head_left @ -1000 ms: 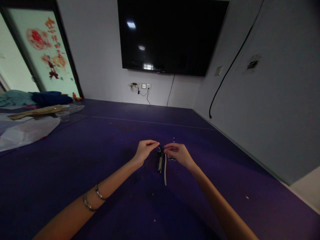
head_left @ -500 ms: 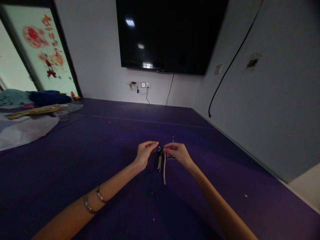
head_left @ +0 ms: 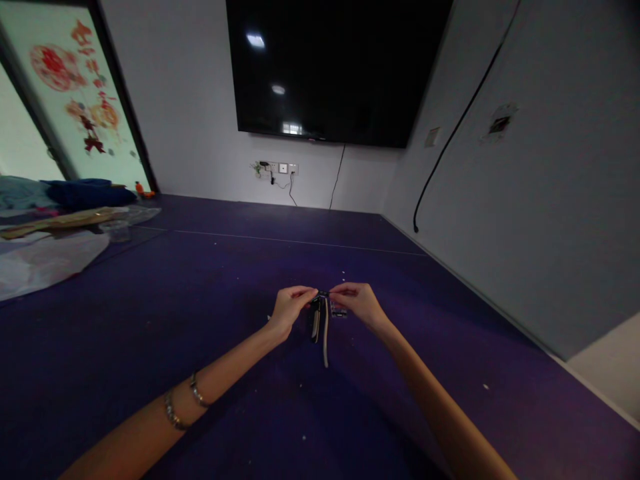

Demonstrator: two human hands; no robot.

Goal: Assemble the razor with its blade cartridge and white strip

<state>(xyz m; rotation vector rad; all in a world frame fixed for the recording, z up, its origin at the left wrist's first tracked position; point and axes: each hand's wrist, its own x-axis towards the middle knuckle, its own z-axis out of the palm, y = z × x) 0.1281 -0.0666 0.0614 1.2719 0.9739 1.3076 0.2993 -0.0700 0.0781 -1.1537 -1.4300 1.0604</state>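
Note:
My left hand (head_left: 287, 310), fingertips pinched, holds one end of a small black piece (head_left: 323, 294). Opposite it, my right hand (head_left: 359, 303) pinches the other end between thumb and fingers. The piece is too small to name. Below it, between the hands, are a black-edged pale strip (head_left: 315, 327) and a long thin beige strip (head_left: 326, 340); whether they are joined to it I cannot tell. A small dark object with pale marks (head_left: 339, 312) lies just under my right fingers, partly covered by them. Two bracelets (head_left: 173, 410) circle my left forearm.
The purple surface (head_left: 200, 360) carries scattered pale specks. White plastic sheeting (head_left: 55, 263), a long yellowish item (head_left: 65, 223) and blue cloth (head_left: 93, 194) lie at the left. A television (head_left: 340, 73) hangs ahead; a black cable (head_left: 450, 140) dangles along the right wall.
The black piece, crossed and angled before, now lies nearly level between my fingertips. More of the small dark object under my right hand shows. The whole view has shifted slightly.

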